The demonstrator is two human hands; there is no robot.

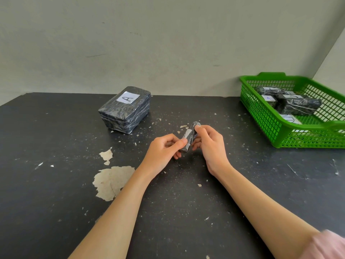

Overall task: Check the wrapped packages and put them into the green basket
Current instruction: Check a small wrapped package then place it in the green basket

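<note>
Sorting looks over half done: at least three wrapped packages (298,105) lie in the green basket (265,124) at the right of the worktop (56,184). Two remain outside it. A small package (190,136) is pinched in the fingers (183,141) of the left hand (164,148) and right hand (211,144) above the worktop, and a large package (125,109) labelled A sits untouched behind.

The thumb of the left hand (164,152) and the fingers of the right hand (211,144) cover part of the small dark film-wrapped package (190,135); its white label is unreadable. Right of the right hand, the green plastic mesh basket (261,116) runs off the edge. The pink sleeve (328,245) is blurred.
</note>
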